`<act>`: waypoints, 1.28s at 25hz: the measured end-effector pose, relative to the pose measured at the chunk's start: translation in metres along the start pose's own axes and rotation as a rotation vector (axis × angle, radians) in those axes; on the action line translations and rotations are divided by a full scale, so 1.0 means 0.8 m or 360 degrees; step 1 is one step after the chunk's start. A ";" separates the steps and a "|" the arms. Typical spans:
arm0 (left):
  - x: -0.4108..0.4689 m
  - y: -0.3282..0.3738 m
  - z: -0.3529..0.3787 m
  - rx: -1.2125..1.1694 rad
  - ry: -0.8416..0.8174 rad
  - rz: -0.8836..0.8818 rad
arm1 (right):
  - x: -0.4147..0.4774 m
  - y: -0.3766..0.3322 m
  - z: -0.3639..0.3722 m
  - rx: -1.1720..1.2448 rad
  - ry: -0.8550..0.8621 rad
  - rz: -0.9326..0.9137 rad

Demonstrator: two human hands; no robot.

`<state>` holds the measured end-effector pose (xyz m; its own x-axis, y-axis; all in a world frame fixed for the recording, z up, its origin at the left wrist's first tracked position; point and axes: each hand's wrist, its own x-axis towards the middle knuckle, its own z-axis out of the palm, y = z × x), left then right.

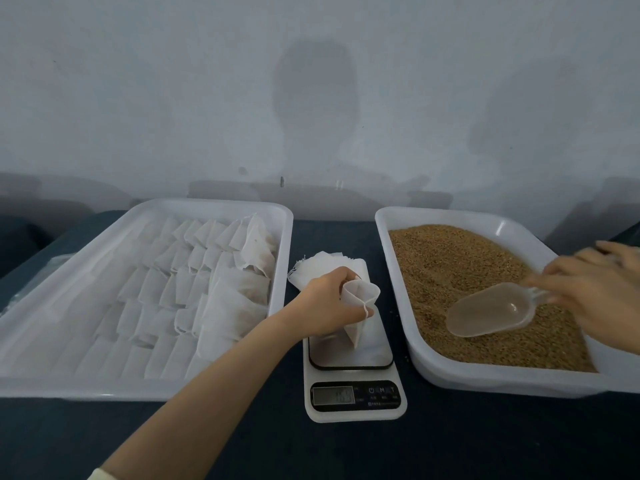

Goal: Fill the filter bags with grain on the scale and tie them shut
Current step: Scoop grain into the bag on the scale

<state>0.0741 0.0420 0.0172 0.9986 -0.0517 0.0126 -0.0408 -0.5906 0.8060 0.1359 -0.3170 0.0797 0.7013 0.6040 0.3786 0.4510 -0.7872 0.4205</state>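
My left hand [325,303] holds a white filter bag [360,306] with its mouth open, standing on the platform of the white kitchen scale [353,375]. My right hand [588,289] grips the handle of a clear plastic scoop [491,310] that lies over the brown grain [467,271] in the white tray on the right [450,372]. The scoop looks empty. A stack of flat empty filter bags [322,268] lies on the table just behind the scale.
A large white tray [145,389] on the left holds several rows of filled bags [194,285]. Everything stands on a dark blue table [346,452] against a pale wall. A few loose grains lie between scale and grain tray.
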 end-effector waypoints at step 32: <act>0.003 -0.002 0.002 -0.0032 -0.0052 -0.0024 | -0.016 -0.024 0.007 0.1195 -0.0455 0.0758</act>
<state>0.0763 0.0417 0.0148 0.9974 -0.0691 -0.0188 -0.0244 -0.5753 0.8176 0.1215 -0.3107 0.0622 0.9682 0.2223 0.1147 0.2499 -0.8782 -0.4078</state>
